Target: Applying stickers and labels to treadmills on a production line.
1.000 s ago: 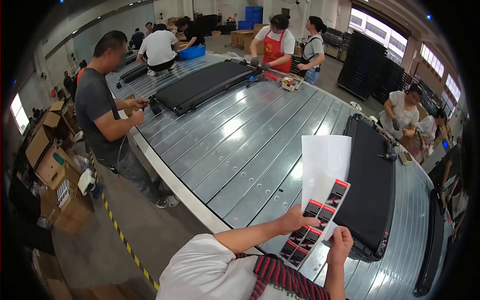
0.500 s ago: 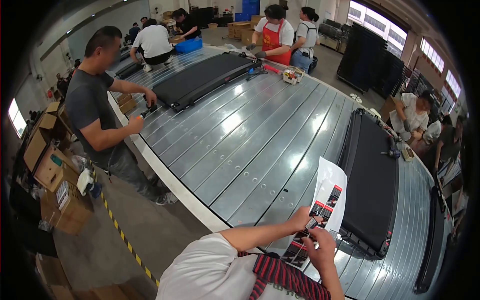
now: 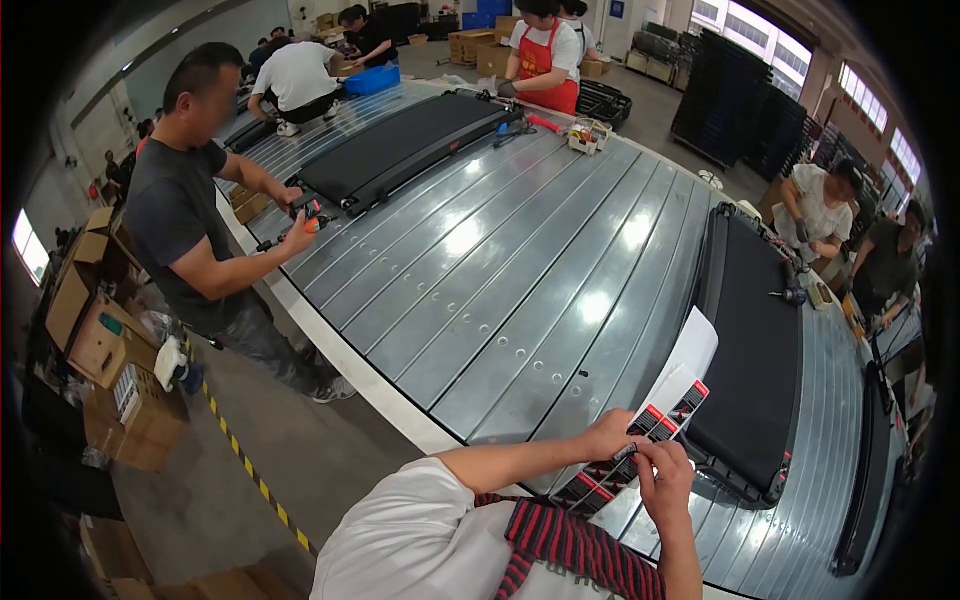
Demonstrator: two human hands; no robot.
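Note:
My left hand (image 3: 608, 436) grips a sheet of black, red and white labels (image 3: 688, 398), whose white part (image 3: 690, 342) curls up at the far end. Close against it, my right hand (image 3: 665, 478) has its fingers pinched at a small dark-edged label (image 3: 627, 452) over the sheet. How much of this label is free of the sheet is hidden by the fingers. Just right of the sheet lies a long black padded panel (image 3: 748, 350) with a dark frame.
Beneath my hands spreads a large silvery metal-slatted table (image 3: 500, 290). Another black panel (image 3: 400, 150) lies at its far side, near a person (image 3: 190, 200) holding a power tool (image 3: 308, 218). A drill (image 3: 790, 296) rests by the right panel. Cardboard boxes (image 3: 130, 420) stand at left.
The label sheet has tilted to the right and its white end has folded over. My right hand has come up closer to the left, fingers pinched together.

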